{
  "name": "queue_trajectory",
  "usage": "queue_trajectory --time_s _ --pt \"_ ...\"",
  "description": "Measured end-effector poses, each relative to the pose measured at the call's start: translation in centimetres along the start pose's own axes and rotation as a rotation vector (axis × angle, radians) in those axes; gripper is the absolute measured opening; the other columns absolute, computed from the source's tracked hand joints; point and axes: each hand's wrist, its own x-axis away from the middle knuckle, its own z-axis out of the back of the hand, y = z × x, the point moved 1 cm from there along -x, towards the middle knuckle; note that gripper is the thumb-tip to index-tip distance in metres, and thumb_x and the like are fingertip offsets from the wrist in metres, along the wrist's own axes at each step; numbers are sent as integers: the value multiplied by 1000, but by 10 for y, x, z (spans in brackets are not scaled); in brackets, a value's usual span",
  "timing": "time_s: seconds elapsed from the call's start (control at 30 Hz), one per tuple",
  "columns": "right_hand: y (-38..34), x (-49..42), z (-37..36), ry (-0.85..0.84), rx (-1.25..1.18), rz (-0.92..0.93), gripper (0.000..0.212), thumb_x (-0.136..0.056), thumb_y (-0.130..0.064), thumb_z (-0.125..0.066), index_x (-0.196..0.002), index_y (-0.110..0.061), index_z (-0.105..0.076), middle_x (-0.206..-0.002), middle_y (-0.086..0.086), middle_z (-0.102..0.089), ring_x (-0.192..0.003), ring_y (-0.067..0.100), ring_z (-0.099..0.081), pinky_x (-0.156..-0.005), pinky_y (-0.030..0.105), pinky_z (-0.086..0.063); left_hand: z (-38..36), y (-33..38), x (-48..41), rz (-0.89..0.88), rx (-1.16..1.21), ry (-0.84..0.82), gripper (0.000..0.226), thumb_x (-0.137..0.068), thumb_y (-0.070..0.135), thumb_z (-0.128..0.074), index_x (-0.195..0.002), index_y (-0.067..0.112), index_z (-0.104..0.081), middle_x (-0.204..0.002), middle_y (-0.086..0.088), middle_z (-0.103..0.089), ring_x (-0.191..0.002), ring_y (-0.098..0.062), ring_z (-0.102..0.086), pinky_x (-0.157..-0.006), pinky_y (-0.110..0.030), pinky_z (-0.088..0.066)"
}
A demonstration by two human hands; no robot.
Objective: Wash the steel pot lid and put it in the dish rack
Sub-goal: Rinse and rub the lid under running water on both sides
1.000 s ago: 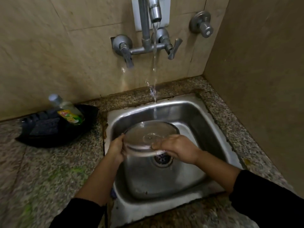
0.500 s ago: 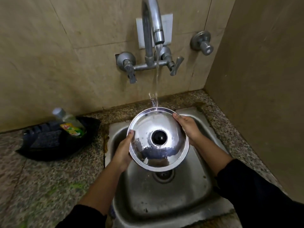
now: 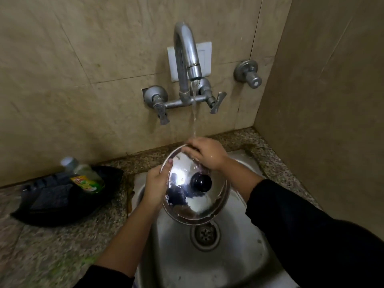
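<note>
Steel pot lid [image 3: 199,206], black knob [image 3: 201,182] facing up, is held tilted over the sink [image 3: 228,262] under the running tap [image 3: 186,57]. Left hand [image 3: 154,183] grip holds its left rim, right hand [image 3: 205,152] grip curls over the far rim. At left on the table [image 3: 41,256]: black tray [image 3: 52,219] w/ soap bottle [image 3: 87,177] & scrub pads [image 3: 49,198].

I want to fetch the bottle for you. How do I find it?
Look left of the steel sink, on the speckled counter. A black tray sits there. The bottle leans in it, the only thing with a yellow-green label.
</note>
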Motion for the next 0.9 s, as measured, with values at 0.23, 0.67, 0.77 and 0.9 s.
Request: queue_trajectory --time_s 0.23,0.67,0.77,0.9 --pt "-12 0 3 168 52 35 40 -95 -47 -42 -99 -12 -61 -96 5 -62 -87 20 -55 -73 33 -41 -8 16 -5 -2 71 -45 30 -93 27 -57 -79 4 -68 -61 0 -70 -57 -10 -64 -56 -21 -50" --pt "-22 -9 21 143 -90 -461 63 -104 -40 -24 -61 -11 -61 -60 8 -59 -55 21 -52 -60 30 -38 -2 23 -10 38 -53 -176 42 -88 37 -61 -79 -4 -61 -64 -20 -60 -61 -25 -61 -67 -38 -50" --pt "-40 -14 18 107 49 -194 55 -102 -39 -32 -71 -10 -66 -68 16 -66 -63 30 -60 -63 33 -41 -2 26 -17 -59 -93 -228 50 -86 38 -61 -83 -12 -63 -79 -30 -66 -70 -26 -59 -73 -39 -46" --pt "-9 -10 23 146 -262 -534 59 -100 -49 -32 -62 -13 -59 -60 8 -60 -59 27 -59 -64 37 -49 4 13 -10 47 127 -51 25 -91 24 -60 -86 2 -71 -84 -19 -71 -74 -26 -66 -74 -37 -52"
